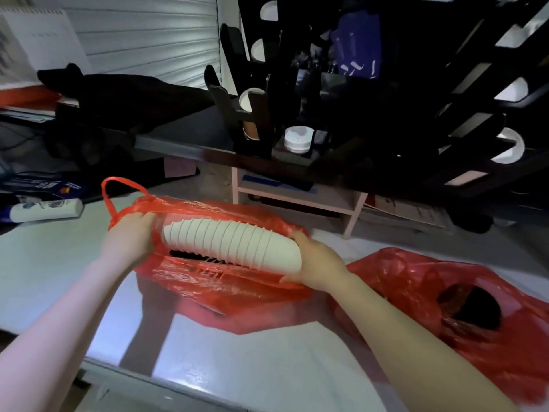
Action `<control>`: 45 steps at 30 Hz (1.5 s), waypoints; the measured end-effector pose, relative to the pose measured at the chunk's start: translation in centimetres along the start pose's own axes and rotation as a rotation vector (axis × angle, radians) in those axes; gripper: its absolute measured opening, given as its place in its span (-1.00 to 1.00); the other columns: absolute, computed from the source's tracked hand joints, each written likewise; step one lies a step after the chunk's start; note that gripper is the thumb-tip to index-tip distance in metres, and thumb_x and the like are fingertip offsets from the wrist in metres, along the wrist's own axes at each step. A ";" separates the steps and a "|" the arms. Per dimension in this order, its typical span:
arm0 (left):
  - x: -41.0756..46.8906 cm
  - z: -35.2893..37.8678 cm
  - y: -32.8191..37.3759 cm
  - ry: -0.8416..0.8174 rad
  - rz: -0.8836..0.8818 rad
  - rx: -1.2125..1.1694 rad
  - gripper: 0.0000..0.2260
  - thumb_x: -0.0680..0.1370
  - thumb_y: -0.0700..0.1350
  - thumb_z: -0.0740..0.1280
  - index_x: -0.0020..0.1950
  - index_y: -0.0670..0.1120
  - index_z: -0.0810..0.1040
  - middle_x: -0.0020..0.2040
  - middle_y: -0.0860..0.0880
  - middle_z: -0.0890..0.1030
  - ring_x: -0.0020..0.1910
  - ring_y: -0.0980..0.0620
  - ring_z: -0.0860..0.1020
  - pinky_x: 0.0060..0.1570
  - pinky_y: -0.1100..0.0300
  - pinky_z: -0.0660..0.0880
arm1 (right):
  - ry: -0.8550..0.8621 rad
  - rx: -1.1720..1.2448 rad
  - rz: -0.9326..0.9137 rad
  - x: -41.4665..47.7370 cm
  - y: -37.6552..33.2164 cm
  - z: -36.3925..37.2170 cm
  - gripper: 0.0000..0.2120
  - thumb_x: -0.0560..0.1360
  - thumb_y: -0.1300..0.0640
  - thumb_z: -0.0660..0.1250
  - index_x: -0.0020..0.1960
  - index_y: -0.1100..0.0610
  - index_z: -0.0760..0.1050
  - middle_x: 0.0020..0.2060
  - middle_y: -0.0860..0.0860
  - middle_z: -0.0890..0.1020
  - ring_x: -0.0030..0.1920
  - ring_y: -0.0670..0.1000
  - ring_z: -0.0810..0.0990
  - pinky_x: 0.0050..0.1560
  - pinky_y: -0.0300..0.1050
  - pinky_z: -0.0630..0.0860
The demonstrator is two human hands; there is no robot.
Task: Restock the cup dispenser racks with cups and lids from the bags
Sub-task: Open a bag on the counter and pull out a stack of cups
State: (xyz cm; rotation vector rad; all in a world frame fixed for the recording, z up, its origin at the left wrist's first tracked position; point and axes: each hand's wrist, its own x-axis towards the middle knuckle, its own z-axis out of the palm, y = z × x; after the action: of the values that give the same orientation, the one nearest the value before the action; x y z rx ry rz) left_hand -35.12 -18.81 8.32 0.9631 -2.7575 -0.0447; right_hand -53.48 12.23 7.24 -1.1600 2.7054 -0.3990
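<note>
Two bare arms reach out from the bottom edge over a shiny grey desk (237, 367). They belong to one person.

On the desk lies a red bag (208, 286) made of thin plastic. Its loop handle (118, 188) sticks up at the far left. The left hand (130, 236) has its grip clamped on the bag's edge by the opening, with the fingers curled over the plastic. A stack of white cups (231, 242) lies on its side in the open mouth of the bag, with the cups pushed one inside the other. The right hand (319, 264) has its grip clamped on the right end of the stack, fingers bent round it. Something dark shows in the bag just under the cups, but I cannot tell what it is.

To the right lies a second red bag (430, 292), flat and crumpled on the desk. A dark round shape (475, 307) shows through it.

Farther back stands a black cup rack (252, 114) with white cups in its round holes. A small pile of white lids (298, 139) sits just beside its foot. Another black rack (490, 99) fills the right side, with white showing in its slots.

On the far left lies a white tube (47, 209) on its side. A pink shelf (297, 197) stands behind the bags.
</note>
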 end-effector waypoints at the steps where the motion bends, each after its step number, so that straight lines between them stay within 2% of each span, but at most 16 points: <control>1: 0.2 -0.1 0.1 -0.002 0.002 0.018 -0.65 0.28 -0.21 0.45 0.05 -0.15 0.52 0.01 -0.19 0.57 0.00 -0.22 0.52 -0.18 -0.01 0.47 | -0.034 0.062 0.006 -0.2 0.3 0.0 -0.08 0.16 -0.28 0.53 0.38 -0.13 0.16 0.18 -0.01 0.54 0.13 0.09 0.53 0.01 -0.02 0.48; 3: 0.2 -0.4 0.4 0.075 0.019 -0.089 -0.68 0.26 -0.32 0.42 0.00 -0.19 0.58 -0.02 -0.24 0.60 -0.01 -0.28 0.54 -0.15 -0.03 0.46 | -0.084 0.152 0.015 -0.6 0.6 0.1 -0.09 0.15 -0.33 0.49 0.38 -0.12 0.20 0.17 -0.04 0.54 0.11 0.05 0.53 0.02 -0.06 0.50; 5: -0.2 -1.2 0.3 0.238 -0.025 -0.295 -0.67 0.26 -0.43 0.33 -0.04 -0.19 0.64 -0.06 -0.23 0.65 -0.06 -0.30 0.58 -0.13 -0.03 0.46 | -0.102 0.237 0.020 -1.1 1.0 0.4 -0.15 0.17 -0.36 0.46 0.35 -0.09 0.28 0.14 -0.07 0.51 0.08 -0.01 0.50 0.01 -0.12 0.48; 8: -0.6 -1.9 -0.6 0.393 -0.044 -0.465 -0.59 0.28 -0.48 0.19 -0.08 -0.16 0.68 -0.07 -0.17 0.69 -0.02 -0.19 0.61 0.04 0.05 0.46 | -0.065 0.298 0.053 -2.0 1.7 0.6 -0.25 0.20 -0.38 0.40 0.29 -0.07 0.39 0.08 -0.08 0.37 0.06 -0.06 0.42 0.07 -0.16 0.43; 11: -0.9 -1.3 -0.5 0.293 0.020 -0.473 -0.64 0.34 -0.46 0.20 -0.10 -0.13 0.68 -0.09 -0.11 0.69 -0.04 -0.11 0.60 0.07 0.25 0.42 | -0.056 0.282 0.039 -2.7 2.4 0.8 -0.29 0.19 -0.35 0.43 0.27 -0.12 0.41 0.05 -0.08 0.38 0.08 -0.05 0.39 0.09 -0.14 0.42; 16: -0.2 0.2 -1.0 0.171 0.000 -0.281 -0.82 0.48 -0.21 0.29 0.06 -0.15 0.55 0.01 -0.17 0.58 -0.02 -0.19 0.53 -0.06 -0.03 0.49 | -0.125 0.303 0.015 -3.3 2.2 0.9 -0.18 0.14 -0.14 0.54 0.32 -0.15 0.25 0.01 -0.20 0.47 -0.01 -0.12 0.48 -0.20 -0.34 0.37; 21: 0.5 1.4 -1.1 0.106 -0.148 -0.219 -0.74 0.51 -0.15 0.28 0.13 -0.26 0.41 0.05 -0.28 0.53 -0.03 -0.29 0.52 -0.16 -0.02 0.42 | -0.038 0.409 0.031 -3.1 1.5 1.1 -0.21 0.13 -0.10 0.56 0.29 -0.16 0.32 0.00 -0.24 0.52 -0.02 -0.16 0.52 -0.21 -0.39 0.39; 25: 1.6 1.7 -1.2 0.049 -0.205 -0.369 -0.68 0.39 -0.26 0.28 0.14 -0.26 0.44 0.03 -0.28 0.56 -0.06 -0.27 0.54 -0.16 0.01 0.46 | 0.005 0.672 0.122 -2.7 1.3 0.8 -0.28 0.15 0.06 0.60 0.24 -0.11 0.39 0.02 -0.19 0.56 0.03 -0.12 0.55 -0.04 -0.13 0.58; 29: 2.5 2.3 -1.5 0.007 -0.362 -0.531 -0.53 0.39 -0.26 0.29 0.29 -0.24 0.34 0.11 -0.27 0.54 0.05 -0.30 0.52 0.01 -0.07 0.49 | -0.010 0.836 0.178 -2.8 0.9 1.1 -0.34 0.15 0.11 0.61 0.15 -0.15 0.40 0.01 -0.16 0.57 0.01 -0.13 0.56 -0.11 -0.19 0.58; 32: 3.2 2.5 -2.0 -0.055 -0.442 -0.661 -0.50 0.42 -0.29 0.25 0.36 -0.24 0.29 0.11 -0.27 0.54 0.04 -0.28 0.52 0.01 -0.08 0.50 | 0.034 1.001 0.236 -2.9 0.8 1.3 -0.36 0.21 0.17 0.61 0.17 -0.08 0.39 0.08 -0.10 0.57 0.06 -0.10 0.56 -0.02 -0.16 0.58; 34: 3.7 2.2 -2.7 -0.067 -0.444 -0.753 -0.55 0.42 -0.29 0.25 0.31 -0.21 0.39 0.06 -0.22 0.57 0.01 -0.23 0.55 0.02 -0.08 0.53 | 0.072 1.115 0.247 -2.8 0.7 1.3 -0.44 0.27 0.20 0.58 0.14 -0.08 0.41 0.09 -0.07 0.59 0.08 -0.07 0.58 0.03 -0.12 0.58; 36: 4.0 1.9 -3.3 -0.051 -0.434 -0.862 -0.68 0.41 -0.31 0.25 0.15 -0.20 0.52 -0.09 -0.18 0.58 -0.13 -0.16 0.55 -0.15 0.03 0.50 | 0.100 1.325 0.255 -2.8 0.4 1.4 -0.54 0.32 0.20 0.54 0.12 -0.07 0.46 0.11 -0.01 0.62 0.11 0.01 0.60 0.05 -0.06 0.59; 38: 4.2 1.8 -3.7 -0.017 -0.438 -0.995 -0.83 0.41 -0.33 0.23 -0.07 -0.19 0.56 -0.24 -0.15 0.50 -0.32 -0.08 0.43 -0.33 0.12 0.34 | 0.139 1.583 0.319 -2.6 0.0 1.4 -0.56 0.32 0.15 0.51 0.15 0.00 0.47 0.15 0.06 0.60 0.14 0.07 0.59 -0.03 -0.07 0.61; 40: 4.4 1.9 -3.6 -0.007 -0.447 -1.123 -0.89 0.46 -0.29 0.22 -0.21 -0.13 0.49 -0.30 -0.12 0.41 -0.39 -0.03 0.33 -0.38 0.14 0.22 | 0.205 1.809 0.386 -2.4 -0.3 1.3 -0.46 0.27 0.10 0.51 0.21 0.07 0.43 0.18 0.10 0.54 0.17 0.13 0.55 -0.05 0.01 0.63; 42: 4.2 2.1 -3.4 -0.030 -0.446 -1.249 -0.90 0.52 -0.21 0.22 -0.20 -0.08 0.43 -0.33 -0.05 0.38 -0.40 0.01 0.32 -0.38 0.15 0.21 | 0.256 1.927 0.426 -2.3 -0.6 1.0 -0.35 0.25 0.09 0.51 0.29 0.09 0.37 0.19 0.13 0.51 0.19 0.19 0.52 -0.01 0.15 0.61; 45: 4.2 2.1 -3.3 -0.063 -0.422 -1.343 -0.85 0.57 -0.11 0.22 -0.20 -0.06 0.43 -0.38 0.03 0.43 -0.41 0.06 0.33 -0.36 0.18 0.23 | 0.295 1.955 0.423 -2.6 -1.1 0.3 -0.36 0.23 0.08 0.51 0.26 0.06 0.38 0.19 0.13 0.50 0.16 0.20 0.54 -0.05 0.16 0.62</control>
State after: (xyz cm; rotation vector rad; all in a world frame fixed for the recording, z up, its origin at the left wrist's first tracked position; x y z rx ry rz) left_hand -36.73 -24.11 6.72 0.9859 -1.7505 -1.6871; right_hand -50.87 13.31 7.49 0.1097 1.2136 -2.2770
